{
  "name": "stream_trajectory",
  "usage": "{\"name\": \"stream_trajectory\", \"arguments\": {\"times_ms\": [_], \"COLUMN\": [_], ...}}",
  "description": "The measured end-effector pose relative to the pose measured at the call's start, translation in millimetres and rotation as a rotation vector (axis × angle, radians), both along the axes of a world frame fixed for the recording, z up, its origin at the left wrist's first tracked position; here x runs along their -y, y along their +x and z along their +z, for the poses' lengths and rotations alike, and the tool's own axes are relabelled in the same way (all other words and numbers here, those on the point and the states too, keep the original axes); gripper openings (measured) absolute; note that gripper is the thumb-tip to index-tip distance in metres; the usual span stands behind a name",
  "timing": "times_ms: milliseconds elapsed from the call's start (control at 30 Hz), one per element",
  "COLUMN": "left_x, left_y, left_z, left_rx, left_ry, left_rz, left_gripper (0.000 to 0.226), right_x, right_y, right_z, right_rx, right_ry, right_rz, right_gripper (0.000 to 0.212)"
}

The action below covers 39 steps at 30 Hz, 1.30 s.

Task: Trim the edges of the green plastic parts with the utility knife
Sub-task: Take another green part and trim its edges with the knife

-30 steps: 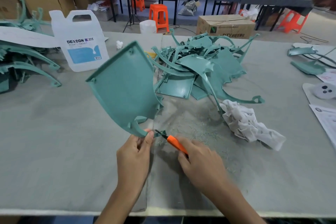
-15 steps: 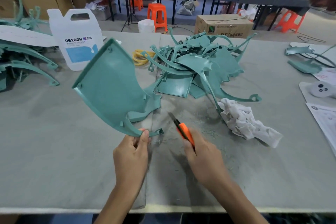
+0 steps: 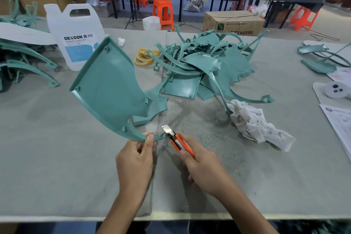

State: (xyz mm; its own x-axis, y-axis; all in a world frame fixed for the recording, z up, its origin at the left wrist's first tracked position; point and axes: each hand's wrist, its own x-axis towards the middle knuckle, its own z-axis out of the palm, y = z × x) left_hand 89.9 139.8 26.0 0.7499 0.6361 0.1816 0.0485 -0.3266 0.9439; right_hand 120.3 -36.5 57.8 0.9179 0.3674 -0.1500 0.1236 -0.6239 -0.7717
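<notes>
white jug (image 3: 76, 38), yellow rings (image 3: 142, 58), crumpled white rag (image 3: 256, 125), orange stools (image 3: 163, 13).

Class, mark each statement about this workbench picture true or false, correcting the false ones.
1. The left hand pinches the green part at its thin lower tip. True.
2. The utility knife in the right hand has its blade retracted. False: the blade is out.
3. The white rag lies left of the green part. False: it lies to its right.
4. A white jug stands behind the green part. True.
</notes>
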Motion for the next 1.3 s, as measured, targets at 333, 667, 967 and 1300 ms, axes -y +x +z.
{"name": "stream_trajectory", "arguments": {"times_ms": [333,667,967,1300], "left_x": [1,1,3,3], "left_y": [-2,-2,-2,-4], "left_z": [3,2,3,-1], "left_rx": [0.015,0.001,-0.003,0.009], "left_ry": [-0.013,0.003,-0.015,0.043], "left_rz": [-0.013,0.01,0.002,-0.01], "left_gripper": [0.011,0.014,0.017,0.034], "right_x": [-4,3,2,-3], "right_y": [7,5,12,8], "right_z": [9,8,6,13], "right_rx": [-0.034,0.02,-0.004,-0.125], "right_ry": [-0.133,-0.135,-0.146,-0.102], "right_rz": [0.033,0.085,0.034,-0.012], "right_gripper": [0.047,0.048,0.048,0.046]}}
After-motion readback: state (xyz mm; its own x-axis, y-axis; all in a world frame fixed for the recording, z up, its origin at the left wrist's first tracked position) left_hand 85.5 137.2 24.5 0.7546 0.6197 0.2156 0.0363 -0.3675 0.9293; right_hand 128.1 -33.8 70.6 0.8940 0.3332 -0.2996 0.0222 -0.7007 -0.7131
